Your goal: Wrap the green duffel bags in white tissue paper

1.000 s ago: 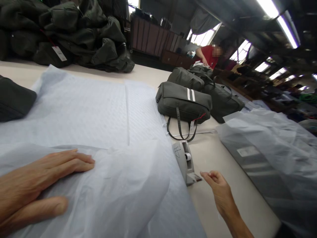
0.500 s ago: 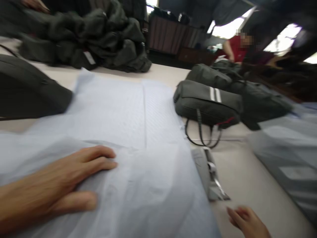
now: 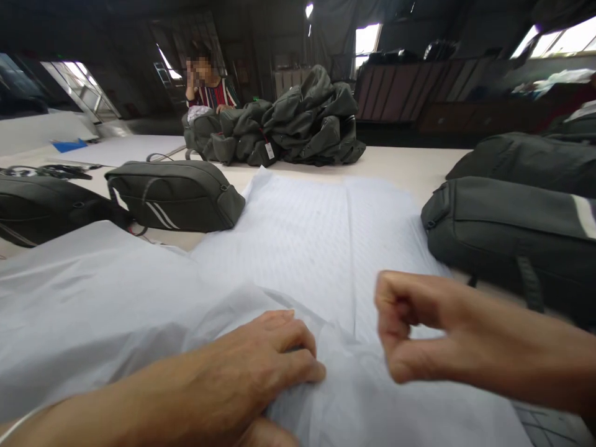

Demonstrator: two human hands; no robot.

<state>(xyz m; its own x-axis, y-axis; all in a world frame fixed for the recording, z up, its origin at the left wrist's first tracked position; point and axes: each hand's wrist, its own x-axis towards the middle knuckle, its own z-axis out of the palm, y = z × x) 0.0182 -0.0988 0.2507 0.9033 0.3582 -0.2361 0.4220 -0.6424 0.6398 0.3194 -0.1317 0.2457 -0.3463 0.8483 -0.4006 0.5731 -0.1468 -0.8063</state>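
Note:
A thin whitish plastic sheet covers the near part of the table in loose folds. My left hand lies on it, fingers bent and thumb apart, pressing the film. Above the sheet, right of the middle, is my right hand, its fingertips curled in against the thumb. Whatever it may hold is too small or hidden to make out. Beyond both hands a white finely textured sheet spreads flat, with a seam or fold line running away from me.
Dark green duffel bags stand on both sides: a striped one and another at left, a large one at right. A pile of limp bags lies at the back. Behind it a person in a striped top is present.
My view has swung left. My right hand has come from beside the grey tape dispenser to over the plastic sheet. My left hand still rests on the film, its fingers more bent.

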